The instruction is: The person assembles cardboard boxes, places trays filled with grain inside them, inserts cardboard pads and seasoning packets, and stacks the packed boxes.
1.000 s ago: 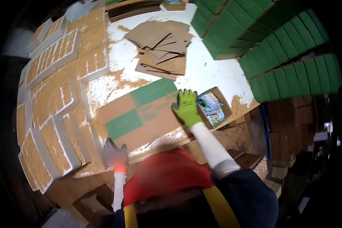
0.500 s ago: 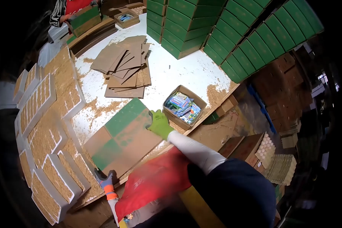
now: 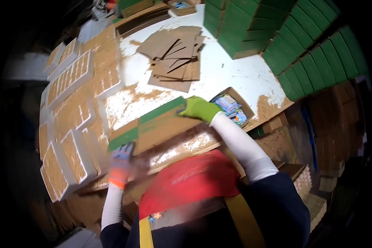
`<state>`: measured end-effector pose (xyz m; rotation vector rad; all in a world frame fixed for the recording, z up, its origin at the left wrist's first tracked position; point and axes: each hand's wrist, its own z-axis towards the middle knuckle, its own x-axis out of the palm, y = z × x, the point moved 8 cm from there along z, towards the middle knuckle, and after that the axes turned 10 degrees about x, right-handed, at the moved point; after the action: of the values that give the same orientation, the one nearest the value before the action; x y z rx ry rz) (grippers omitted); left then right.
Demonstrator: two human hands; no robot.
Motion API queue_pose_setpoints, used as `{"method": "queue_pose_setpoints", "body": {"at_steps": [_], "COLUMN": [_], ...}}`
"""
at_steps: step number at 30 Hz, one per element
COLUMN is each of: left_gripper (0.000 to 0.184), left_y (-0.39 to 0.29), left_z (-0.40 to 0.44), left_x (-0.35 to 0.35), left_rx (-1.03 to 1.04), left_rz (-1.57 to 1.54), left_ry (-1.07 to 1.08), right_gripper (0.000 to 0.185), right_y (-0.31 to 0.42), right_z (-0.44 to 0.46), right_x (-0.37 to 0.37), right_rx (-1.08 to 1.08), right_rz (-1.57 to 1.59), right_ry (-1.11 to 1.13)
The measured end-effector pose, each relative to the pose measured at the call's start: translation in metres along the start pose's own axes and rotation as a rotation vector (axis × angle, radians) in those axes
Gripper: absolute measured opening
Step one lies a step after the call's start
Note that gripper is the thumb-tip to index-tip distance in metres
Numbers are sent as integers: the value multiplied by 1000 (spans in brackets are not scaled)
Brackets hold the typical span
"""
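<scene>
A flat cardboard carton blank (image 3: 161,126) with green and brown panels is held between my two hands, its near long edge tilted up off the table. My right hand (image 3: 199,109), in a lime-green glove, grips its right end with the fingers bent over the edge. At the left end, my left hand (image 3: 121,160), in a grey and orange glove, closes on the near corner; motion blurs it. Just beyond my right hand is a small open box (image 3: 247,108) of colourful printed packets (image 3: 229,106).
Loose cardboard sheets (image 3: 175,53) lie piled on the white table (image 3: 219,78). Green cartons (image 3: 252,29) stand stacked at the back right. White foam trays (image 3: 82,153) filled with sawdust-like material line the left. At the lower right are egg trays (image 3: 314,206).
The carton blank has gone from lying nearly flat to tilted, its near edge lifted and shifted away from the table's front edge. Both hands moved with it. The head view has shifted.
</scene>
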<state>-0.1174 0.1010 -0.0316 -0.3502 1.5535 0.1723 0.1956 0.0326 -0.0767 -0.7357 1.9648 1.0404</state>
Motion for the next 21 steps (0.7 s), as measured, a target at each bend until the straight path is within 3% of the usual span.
{"method": "queue_pose_setpoints", "body": {"at_steps": [2, 4, 5, 7, 8, 10, 12, 13, 14, 16, 17, 18, 19, 21], "left_gripper": [53, 57, 51, 47, 47, 47, 46, 46, 47, 55, 64, 75, 89, 95], "left_y": [10, -15, -25, -50, -60, -88, -129, -151, -175, -213, -214, -212, -206, -198], "left_z": [15, 41, 56, 88, 107, 145, 192, 212, 222, 215, 213, 210, 215, 227], "left_x": [-41, -89, -104, -133, -138, -143, -148, -148, -148, -145, -127, -93, -37, 115], "left_rx": [-37, 119, 159, 231, 301, 416, 406, 482, 557, 589, 504, 408, 212, -368], "left_rz": [-142, -16, 51, 90, 93, 42, -73, -127, -87, 42, -137, -309, -536, -1329], "left_ry": [-246, -293, -298, -337, -413, -527, -460, -508, -618, -734, -751, -766, -650, -261], "right_gripper": [73, 83, 83, 83, 83, 78, 37, 35, 33, 37, 39, 37, 37, 37], "right_y": [59, 105, 111, 111, 105, 89, 47, 21, -17, -85, -139, -185, -230, -277], "right_z": [-54, -94, -106, -101, -107, -142, -150, -149, -161, -188, -183, -194, -200, -210], "right_x": [-48, -91, -117, -122, -132, -166, -165, -193, -198, -225, -235, -238, -243, -237], "right_rx": [-366, -646, -628, -540, -528, -677, -564, -375, -396, -297, 19, 9, 238, 305], "right_rz": [-279, -218, -220, 157, 156, 19, -709, -421, -531, -509, -446, -411, -192, -81], "right_ry": [-706, -685, -687, 89, 81, -402, -873, -620, -909, -948, -735, -870, -751, -775]}}
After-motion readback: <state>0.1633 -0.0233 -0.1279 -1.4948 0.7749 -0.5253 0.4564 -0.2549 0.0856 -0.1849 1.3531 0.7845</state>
